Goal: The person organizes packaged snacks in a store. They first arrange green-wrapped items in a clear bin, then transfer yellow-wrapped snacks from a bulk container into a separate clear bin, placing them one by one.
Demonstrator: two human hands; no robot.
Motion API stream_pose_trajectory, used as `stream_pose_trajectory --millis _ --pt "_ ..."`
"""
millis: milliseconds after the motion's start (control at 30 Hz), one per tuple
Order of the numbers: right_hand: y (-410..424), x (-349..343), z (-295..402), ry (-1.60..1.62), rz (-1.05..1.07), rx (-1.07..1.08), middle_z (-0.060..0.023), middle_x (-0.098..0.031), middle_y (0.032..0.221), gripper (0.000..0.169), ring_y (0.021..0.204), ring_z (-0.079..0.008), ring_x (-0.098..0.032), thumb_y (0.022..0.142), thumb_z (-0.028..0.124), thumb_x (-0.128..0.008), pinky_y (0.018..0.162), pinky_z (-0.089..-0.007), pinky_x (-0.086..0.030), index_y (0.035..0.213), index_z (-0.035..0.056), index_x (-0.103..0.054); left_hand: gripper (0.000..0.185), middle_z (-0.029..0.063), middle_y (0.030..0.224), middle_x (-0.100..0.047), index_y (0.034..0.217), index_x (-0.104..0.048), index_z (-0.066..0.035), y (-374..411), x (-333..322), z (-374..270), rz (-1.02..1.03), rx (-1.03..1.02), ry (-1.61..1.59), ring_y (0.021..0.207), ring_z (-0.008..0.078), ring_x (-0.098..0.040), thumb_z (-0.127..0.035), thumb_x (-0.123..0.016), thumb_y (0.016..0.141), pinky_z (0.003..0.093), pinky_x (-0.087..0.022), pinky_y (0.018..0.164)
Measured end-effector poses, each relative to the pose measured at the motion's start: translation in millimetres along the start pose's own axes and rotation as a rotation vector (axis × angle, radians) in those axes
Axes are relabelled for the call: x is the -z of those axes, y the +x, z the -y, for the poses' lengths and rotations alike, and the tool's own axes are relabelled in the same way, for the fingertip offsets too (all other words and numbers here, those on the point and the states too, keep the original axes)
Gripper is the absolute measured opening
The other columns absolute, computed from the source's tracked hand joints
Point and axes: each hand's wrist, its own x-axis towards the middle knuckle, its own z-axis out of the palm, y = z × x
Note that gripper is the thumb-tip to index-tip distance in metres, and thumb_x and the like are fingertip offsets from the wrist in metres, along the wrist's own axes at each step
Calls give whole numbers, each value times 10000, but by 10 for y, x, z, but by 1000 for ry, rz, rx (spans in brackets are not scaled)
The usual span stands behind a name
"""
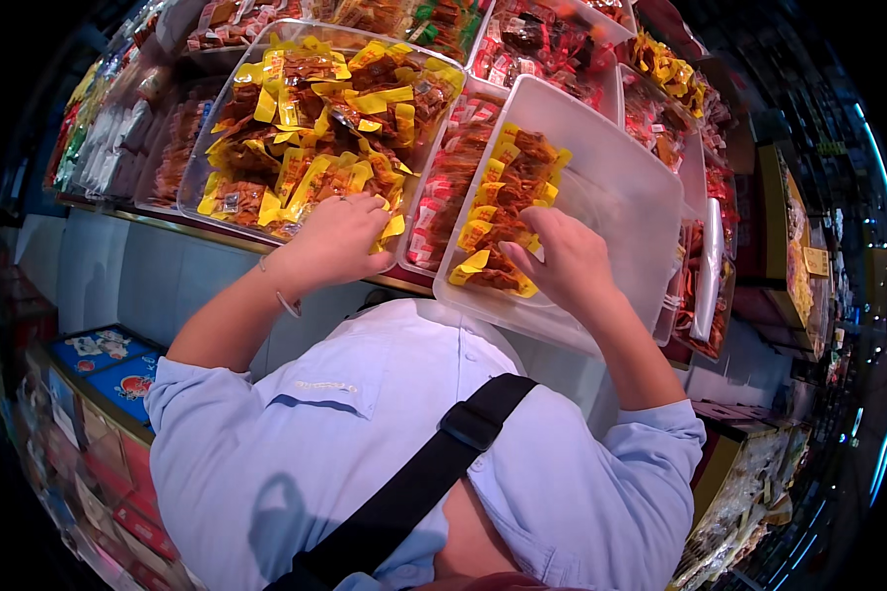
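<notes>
My left hand rests on yellow-edged snack packets near the front right corner of a full clear plastic bin. Its fingertips are among the packets, and whether they grip one cannot be told. My right hand is over a second, translucent plastic bin, thumb and forefinger apart beside a row of similar packets. That row lies along the bin's left side, one packet overlapping another. Whether the right fingers touch the nearest packet is unclear.
Between the two bins stands a narrow bin of red-labelled packets. More bins of packets lie behind. A clear plastic roll or sleeve leans at the right. Blue boxes are at the lower left, and shelves of goods at the lower right.
</notes>
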Motion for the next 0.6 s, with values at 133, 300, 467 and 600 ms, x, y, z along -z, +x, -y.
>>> stream_pose_trajectory --millis 133,300,467,600 --pt "92 32 151 138 7 -6 -75 -545 754 257 717 -256 -547 714 262 -620 601 -338 -444 847 65 -522 200 136 707 -528 907 -539 -52 20 -18 213 -63 221 -171 703 272 -536 -196 -500 774 363 -425 633" --pt "238 13 270 266 -138 65 -103 -548 862 325 781 -248 -549 726 247 -615 652 -320 -444 950 41 -500 160 70 729 -533 857 -477 -25 100 283 242 -526 257 -907 657 161 -507 -178 -434 864 280 -395 593" --pt "448 -28 470 1116 -240 -89 -107 -511 1050 489 914 -214 -534 749 220 -620 705 -285 -453 1119 17 -374 145 -18 819 -497 943 -491 -3 187 506 -129 -568 -21 -1335 729 42 -429 -119 -432 879 185 -373 655" --pt "416 143 442 1737 175 -349 -69 -535 997 417 837 -134 -551 770 117 -588 661 -284 -500 1120 5 -391 172 -11 788 -506 933 -512 -6 212 540 -199 -639 -36 -1155 679 51 -431 -158 -457 875 200 -384 632"
